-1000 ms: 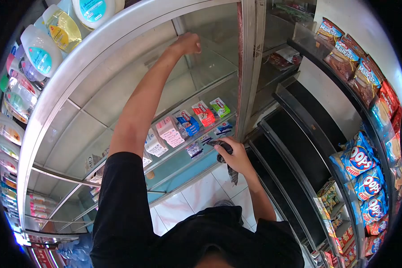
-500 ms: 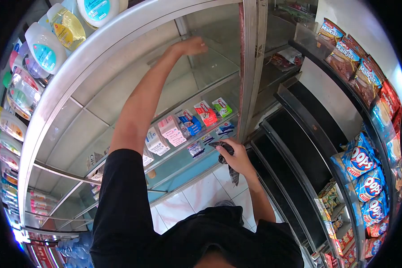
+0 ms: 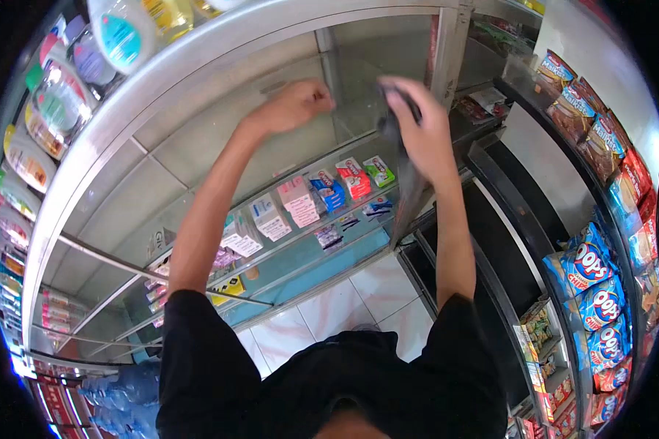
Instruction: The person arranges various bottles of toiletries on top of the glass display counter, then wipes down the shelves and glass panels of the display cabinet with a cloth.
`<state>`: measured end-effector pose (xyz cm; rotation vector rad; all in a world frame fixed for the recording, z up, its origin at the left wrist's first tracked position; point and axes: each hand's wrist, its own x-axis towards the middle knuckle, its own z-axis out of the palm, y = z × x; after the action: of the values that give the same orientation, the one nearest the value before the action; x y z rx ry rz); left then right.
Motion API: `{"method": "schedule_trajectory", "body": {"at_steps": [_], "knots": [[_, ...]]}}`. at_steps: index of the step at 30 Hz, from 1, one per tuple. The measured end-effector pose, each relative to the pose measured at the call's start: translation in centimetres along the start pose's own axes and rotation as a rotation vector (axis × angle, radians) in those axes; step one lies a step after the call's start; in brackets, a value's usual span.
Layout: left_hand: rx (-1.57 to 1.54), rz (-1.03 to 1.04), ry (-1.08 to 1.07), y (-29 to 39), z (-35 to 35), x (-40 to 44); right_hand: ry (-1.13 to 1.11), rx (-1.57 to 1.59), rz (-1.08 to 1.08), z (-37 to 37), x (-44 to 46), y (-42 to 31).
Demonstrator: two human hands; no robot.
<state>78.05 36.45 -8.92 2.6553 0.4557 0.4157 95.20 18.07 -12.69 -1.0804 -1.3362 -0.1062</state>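
My left hand (image 3: 296, 106) is raised above the upper glass shelf of the display case, its fingers curled together. Whatever it may hold is hidden or too small to make out. Close by on the right, my right hand (image 3: 425, 135) grips a dark crumpled cloth (image 3: 410, 172) that hangs down past the fingers, blurred by motion. Beneath the hands, small boxes stand in a row on the lower glass shelf: white boxes (image 3: 269, 217), a pink box (image 3: 298, 199), a blue box (image 3: 327, 190), a red box (image 3: 354, 178) and a green box (image 3: 378, 171).
Bottles (image 3: 121, 36) line the case's curved metal rim (image 3: 117, 110) at left. To the right, black tiered shelves (image 3: 516, 190) hold blue chip bags (image 3: 599, 305) and brown snack packs (image 3: 572, 106). White floor tiles (image 3: 322, 311) show below. Large blue water bottles (image 3: 124, 388) stand at lower left.
My right hand has risen with the dark cloth from beside the lower shelf to near my left hand. My left hand has shifted slightly down and left. The view has shifted slightly.
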Motion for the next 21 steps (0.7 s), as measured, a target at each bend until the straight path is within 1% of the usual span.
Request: {"method": "schedule_trajectory", "body": {"at_steps": [2,4,6,8,9,10,12,14,16,18,20,21], "knots": [[-0.156,0.091,0.038,2.5,0.6,-4.4,-0.087,-0.24,-0.085,2.3,4.8,2.9],[-0.295,-0.021,0.019,6.2,1.9,-9.3,-0.243,-0.499,-0.048,5.6,9.2,9.3],[-0.359,0.03,-0.005,6.5,5.2,-13.3,-0.394,-0.676,0.053,7.8,11.6,13.7],[-0.534,0.037,-0.053,5.8,9.8,-17.5,-0.624,-0.849,0.07,9.8,13.2,19.7],[-0.543,0.01,-0.081,4.9,12.0,-19.5,-0.739,-0.939,0.079,10.3,13.5,21.1],[-0.555,-0.016,-0.111,3.9,14.3,-21.4,-0.774,-0.957,0.073,10.1,13.3,20.2],[-0.521,-0.237,-0.072,1.1,18.4,-26.2,-0.843,-0.999,0.063,8.9,12.4,16.7],[-0.464,-0.392,0.046,-3.8,24.1,-32.4,-0.781,-0.96,0.04,7.5,11.1,14.8],[-0.55,-0.575,0.089,-6.5,27.1,-37.8,-0.744,-0.963,0.005,7.3,11.1,14.6],[-0.649,-0.739,0.12,-7.7,28.8,-41.6,-0.737,-1.001,-0.036,7.9,11.2,15.8],[-0.671,-0.792,0.179,-9.5,31.8,-45.1,-0.66,-0.995,-0.062,8.3,11.1,17.4],[-0.681,-0.818,0.207,-9.8,32.2,-45.9,-0.62,-0.99,-0.075,8.4,11.0,16.9]]}}
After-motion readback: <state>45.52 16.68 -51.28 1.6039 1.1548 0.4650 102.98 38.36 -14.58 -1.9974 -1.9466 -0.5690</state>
